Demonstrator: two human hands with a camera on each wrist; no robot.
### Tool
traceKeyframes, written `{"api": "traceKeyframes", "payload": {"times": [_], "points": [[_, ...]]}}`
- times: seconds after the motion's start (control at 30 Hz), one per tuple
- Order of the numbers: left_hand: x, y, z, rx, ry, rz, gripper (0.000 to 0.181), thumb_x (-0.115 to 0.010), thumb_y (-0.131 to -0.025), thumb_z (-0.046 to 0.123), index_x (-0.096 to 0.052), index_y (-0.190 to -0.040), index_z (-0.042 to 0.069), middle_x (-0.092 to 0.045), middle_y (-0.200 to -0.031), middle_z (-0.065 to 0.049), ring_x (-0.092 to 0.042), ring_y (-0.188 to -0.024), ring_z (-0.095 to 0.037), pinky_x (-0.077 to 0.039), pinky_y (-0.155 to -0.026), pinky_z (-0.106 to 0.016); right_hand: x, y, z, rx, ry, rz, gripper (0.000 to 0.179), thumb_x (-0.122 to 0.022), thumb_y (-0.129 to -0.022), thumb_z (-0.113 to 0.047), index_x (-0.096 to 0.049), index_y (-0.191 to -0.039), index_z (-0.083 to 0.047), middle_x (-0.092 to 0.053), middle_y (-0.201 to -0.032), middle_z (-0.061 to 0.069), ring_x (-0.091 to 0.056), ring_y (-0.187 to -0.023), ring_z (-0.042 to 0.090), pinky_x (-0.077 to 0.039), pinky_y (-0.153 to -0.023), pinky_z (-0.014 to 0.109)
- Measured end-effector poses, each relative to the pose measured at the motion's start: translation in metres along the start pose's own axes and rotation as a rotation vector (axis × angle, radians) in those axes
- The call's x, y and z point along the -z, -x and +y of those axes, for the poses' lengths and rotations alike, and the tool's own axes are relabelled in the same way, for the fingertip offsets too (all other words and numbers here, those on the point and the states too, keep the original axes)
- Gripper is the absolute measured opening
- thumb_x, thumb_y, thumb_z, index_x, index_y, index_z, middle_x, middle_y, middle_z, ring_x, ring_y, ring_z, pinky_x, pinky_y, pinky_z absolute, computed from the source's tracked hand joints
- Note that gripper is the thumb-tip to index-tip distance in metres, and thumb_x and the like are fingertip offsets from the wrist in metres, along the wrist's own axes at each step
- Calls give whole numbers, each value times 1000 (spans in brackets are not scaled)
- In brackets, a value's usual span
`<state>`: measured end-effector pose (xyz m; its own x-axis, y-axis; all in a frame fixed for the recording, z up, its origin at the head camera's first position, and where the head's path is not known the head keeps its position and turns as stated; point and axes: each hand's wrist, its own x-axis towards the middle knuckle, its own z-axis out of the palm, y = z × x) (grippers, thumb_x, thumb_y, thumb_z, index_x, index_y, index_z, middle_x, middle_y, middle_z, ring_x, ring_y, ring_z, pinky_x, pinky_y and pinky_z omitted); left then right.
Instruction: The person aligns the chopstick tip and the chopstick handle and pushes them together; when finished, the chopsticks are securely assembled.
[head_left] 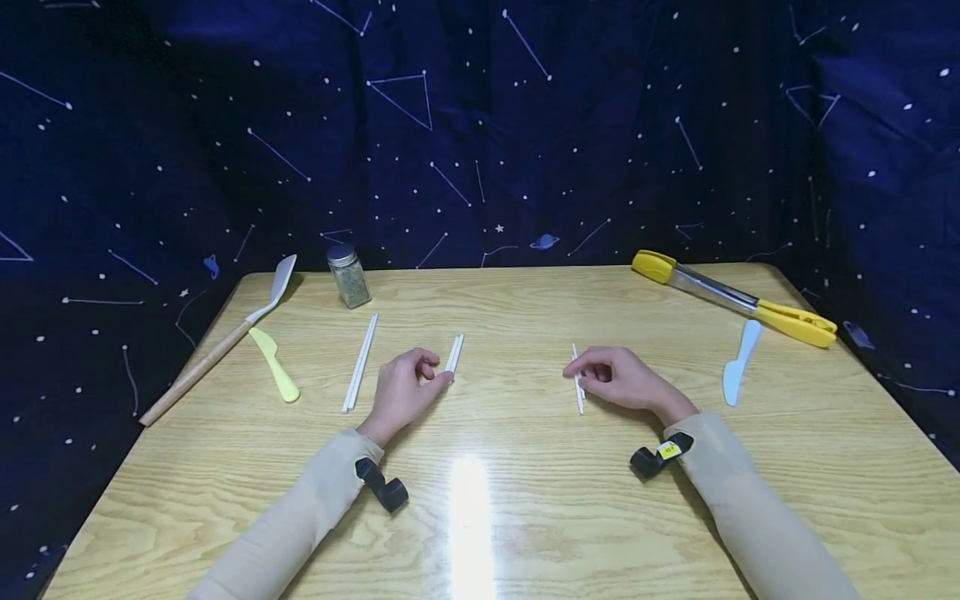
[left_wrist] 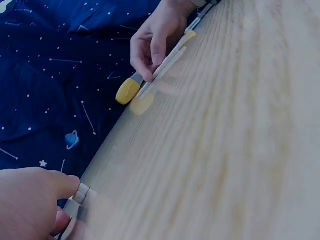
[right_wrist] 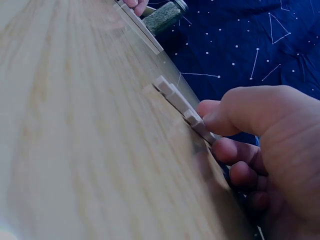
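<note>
My left hand (head_left: 405, 392) pinches a pair of short white chopsticks (head_left: 457, 350) by their near end, low over the wooden table. Opposite it, the thumb and fingers of my right hand (head_left: 622, 379) grip another pair of white chopsticks (head_left: 579, 392), whose ends sit unevenly, one ahead of the other. In the right wrist view these chopsticks (right_wrist: 177, 102) slant along the table surface under the fingertips. A third, longer-looking white pair of chopsticks (head_left: 360, 363) lies left of my left hand, touched by neither hand.
On the left of the table (head_left: 525, 517) lie a wooden-handled spatula (head_left: 213, 358) and a yellow spreader knife (head_left: 275, 365). A spice jar (head_left: 349, 277) stands at the back left. Yellow tongs (head_left: 731, 297) and a light blue spreader knife (head_left: 741, 364) lie on the right.
</note>
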<state>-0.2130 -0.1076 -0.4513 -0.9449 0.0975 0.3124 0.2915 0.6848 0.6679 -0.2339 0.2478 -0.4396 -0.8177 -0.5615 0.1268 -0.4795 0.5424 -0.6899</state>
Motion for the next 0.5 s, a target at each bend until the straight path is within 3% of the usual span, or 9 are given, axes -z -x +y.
{"api": "traceKeyframes", "payload": {"times": [0.3,0.5], "points": [[1,1,-5,-74,-15,18,17,-74,-83,21,-71,-89,5,-61,-72,0,-48,-63,-14,-39,-65,-29,6,-2,0,17,23,-96,24,-61,-91,-2,-71,-110,-13,-53,-83,-4,-45,-72,9,-39,-64,22],[-1,3,-6,-86,-33,0,13,-72,-84,20,-71,-88,8,-61,-74,1,-49,-69,-16,-36,-73,-35,7,1,-1,-9,27,-120,20,-63,-93,-9,-71,-110,-15,-56,-87,-3,-46,-75,10,-39,-66,23]]}}
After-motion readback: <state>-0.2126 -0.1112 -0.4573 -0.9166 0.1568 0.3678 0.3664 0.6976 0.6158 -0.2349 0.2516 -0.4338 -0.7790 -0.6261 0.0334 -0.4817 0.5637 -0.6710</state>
